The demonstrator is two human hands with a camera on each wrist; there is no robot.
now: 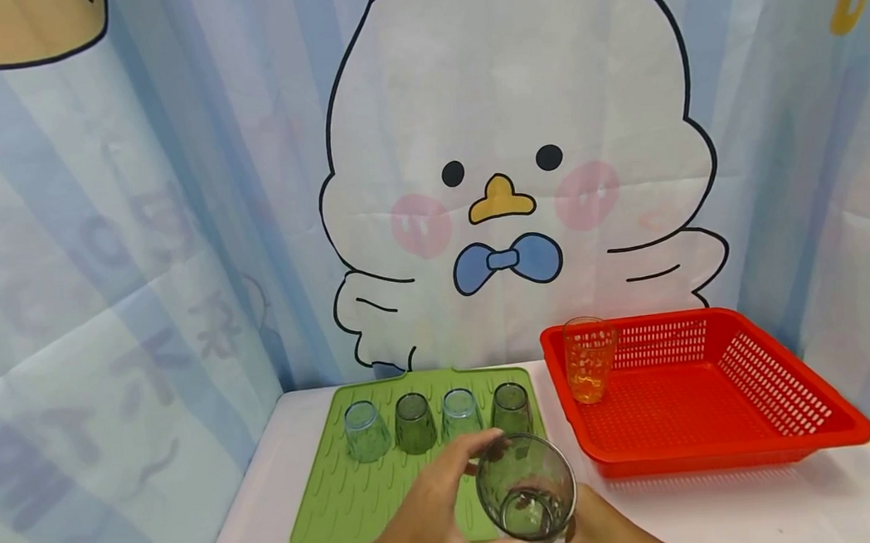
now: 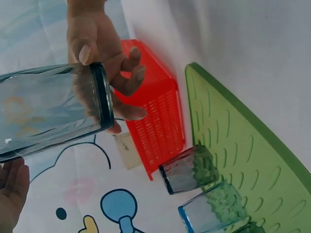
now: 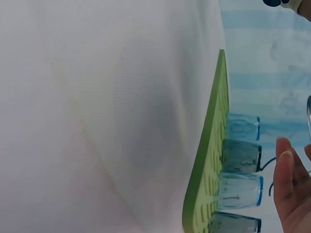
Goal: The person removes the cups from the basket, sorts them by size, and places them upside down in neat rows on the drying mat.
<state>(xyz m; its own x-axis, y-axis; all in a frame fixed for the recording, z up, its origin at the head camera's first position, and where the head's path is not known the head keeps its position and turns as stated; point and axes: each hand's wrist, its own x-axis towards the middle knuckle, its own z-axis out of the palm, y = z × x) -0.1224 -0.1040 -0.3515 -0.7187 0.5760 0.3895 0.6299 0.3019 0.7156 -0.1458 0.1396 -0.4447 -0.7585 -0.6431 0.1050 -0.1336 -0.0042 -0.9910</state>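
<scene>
A grey-tinted glass tumbler (image 1: 526, 486) is held above the front of the table, its open mouth facing the head camera. My left hand (image 1: 435, 512) grips its side, with the index finger near the rim and the thumb at the lower front. On the other side my right hand (image 1: 608, 527) holds it near the base, its thumb (image 2: 85, 53) against the glass. Part of the right hand is hidden behind the tumbler in the head view. Beyond the hands lies a green drying mat (image 1: 375, 508), where blue tumblers (image 1: 366, 431) and dark tumblers (image 1: 414, 422) stand mouth-up in a row.
A red plastic basket (image 1: 686, 460) stands at the right of the mat, with one orange-looking glass (image 1: 590, 360) in its left corner. A printed curtain (image 1: 505, 317) rises at the back edge of the white table (image 1: 248, 524) and along both sides.
</scene>
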